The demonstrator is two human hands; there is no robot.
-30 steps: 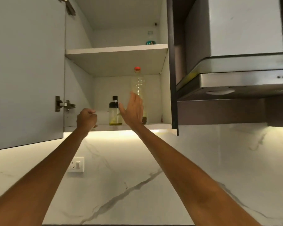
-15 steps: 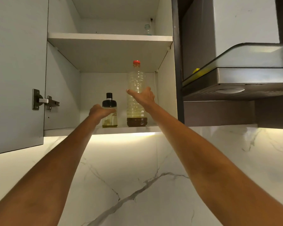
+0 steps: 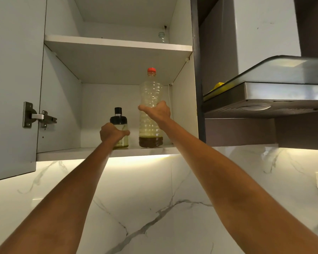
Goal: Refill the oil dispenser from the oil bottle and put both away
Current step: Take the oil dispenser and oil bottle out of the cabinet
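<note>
Red-capped oil bottle (image 3: pixel 151 107) and black-topped dispenser (image 3: pixel 120 128) stand side by side on lower cupboard shelf (image 3: pixel 72 153). Right hand (image 3: pixel 157 111) grips bottle's middle; left hand (image 3: pixel 112 132) wraps dispenser's glass body.

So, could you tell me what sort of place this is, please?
Most likely a home kitchen: an open wall cupboard holding an oil bottle and dispenser, a steel extractor hood, and a marble-look backsplash.
</note>
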